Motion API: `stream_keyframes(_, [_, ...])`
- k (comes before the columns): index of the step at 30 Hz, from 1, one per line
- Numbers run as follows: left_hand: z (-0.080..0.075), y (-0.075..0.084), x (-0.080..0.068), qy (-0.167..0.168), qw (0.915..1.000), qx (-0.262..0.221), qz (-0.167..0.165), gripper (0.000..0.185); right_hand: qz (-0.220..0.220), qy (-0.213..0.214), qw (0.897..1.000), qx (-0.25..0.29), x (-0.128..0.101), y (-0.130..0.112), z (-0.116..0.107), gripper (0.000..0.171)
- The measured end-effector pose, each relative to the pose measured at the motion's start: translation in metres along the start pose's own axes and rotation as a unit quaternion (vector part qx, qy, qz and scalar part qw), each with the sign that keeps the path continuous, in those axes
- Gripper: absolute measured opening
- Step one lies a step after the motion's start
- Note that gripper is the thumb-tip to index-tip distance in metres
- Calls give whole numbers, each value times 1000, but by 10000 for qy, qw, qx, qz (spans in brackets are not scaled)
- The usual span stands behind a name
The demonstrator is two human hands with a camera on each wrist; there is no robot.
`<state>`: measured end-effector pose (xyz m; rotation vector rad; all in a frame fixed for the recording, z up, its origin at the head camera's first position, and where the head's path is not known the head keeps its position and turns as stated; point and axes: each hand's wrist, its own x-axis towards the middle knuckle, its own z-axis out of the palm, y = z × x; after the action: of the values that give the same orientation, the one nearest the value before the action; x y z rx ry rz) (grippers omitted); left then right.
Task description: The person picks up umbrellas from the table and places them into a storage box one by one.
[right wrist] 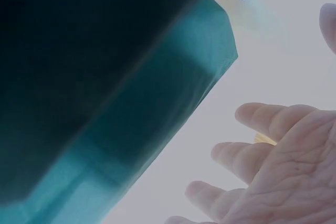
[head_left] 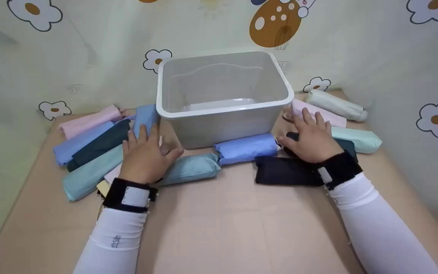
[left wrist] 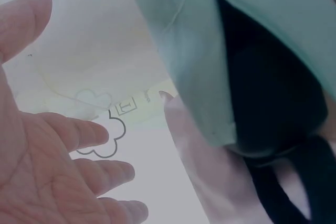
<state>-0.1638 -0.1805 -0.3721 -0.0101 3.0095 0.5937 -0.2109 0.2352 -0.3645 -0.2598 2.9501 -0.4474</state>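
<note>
Hands are lying flat, fingers relaxed, gripping nothing. The left hand [head_left: 145, 152] is resting over the folded umbrellas near the table's left edge; the teal umbrella [head_left: 190, 168] is lying just right of it, its long axis running left to right. The right hand [head_left: 312, 139] is pressing on the dark navy umbrella [head_left: 285, 171], in front of the white bin [head_left: 224, 110].
</note>
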Motion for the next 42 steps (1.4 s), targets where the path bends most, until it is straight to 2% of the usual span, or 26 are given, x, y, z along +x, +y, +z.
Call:
stream_keyframes(5, [-3, 0, -4, 26, 9999, -88, -45, 111, 3, -82, 10000, -3, -1, -1, -1, 94])
stream_keyframes(8, [-8, 1, -7, 177, 9997, -180, -30, 108, -25, -110, 9999, -9, -2, -3, -3, 93])
stream_keyframes(12, [-16, 5, -12, 609, 9973, -404, -23, 104, -96, -122, 9999, -23, -7, -7, -5, 92])
stream_keyframes(16, [-22, 13, -15, 1187, 9900, -764, -2, 105, -203, -112, 9997, -81, -14, -11, -6, 92])
stream_keyframes(20, [-26, 23, -15, 1666, 9805, -1009, 242, 104, -438, -53, 9989, -131, -22, -15, -8, 90])
stream_keyframes(23, [-29, 31, -12, 1802, 9770, -1029, 491, 101, -668, -99, 9975, -187, -29, -18, -10, 88])
stream_keyframes(28, [-37, 44, -2, 1777, 9772, -719, 918, 90, -1081, -264, 9935, -257, -37, -21, -11, 82])
stream_keyframes(31, [-41, 49, 5, 1648, 9787, -481, 1130, 83, -1145, -350, 9925, -261, -41, -22, -9, 77])
stream_keyframes(35, [-44, 53, 15, 1255, 9827, -325, 1325, 78, -1070, -567, 9917, -444, -45, -23, -1, 74])
stream_keyframes(39, [-44, 60, 24, 854, 9849, -136, 1500, 73, -1140, -663, 9888, -705, -46, -21, 12, 60])
stream_keyframes(42, [-41, 63, 30, 705, 9856, 99, 1535, 66, -1191, -663, 9872, -826, -45, -19, 21, 58])
